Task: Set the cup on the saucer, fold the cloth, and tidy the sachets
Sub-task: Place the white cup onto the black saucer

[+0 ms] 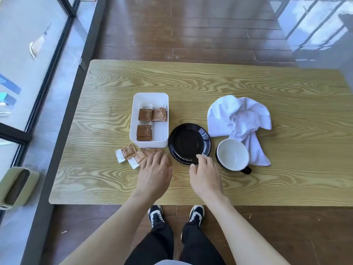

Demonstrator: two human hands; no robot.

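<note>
A black saucer (188, 143) lies mid-table. To its right stands a cup (233, 154), white inside, black outside, its handle toward me. A crumpled white cloth (240, 121) lies behind and beside the cup. A white box (164, 131) left of the saucer holds several brown sachets (145, 113). Loose sachets (127, 154) lie in front of the box. My left hand (154, 173) rests palm down over some of the loose sachets, fingers spread. My right hand (205, 175) touches the saucer's near rim with its fingertips; whether it grips the rim I cannot tell.
The wooden table (267, 88) stands on a dark wood floor. A glass wall with a black frame (57, 88) runs along the left. An olive-green seat (15, 186) sits at the lower left. My feet are at the table's near edge.
</note>
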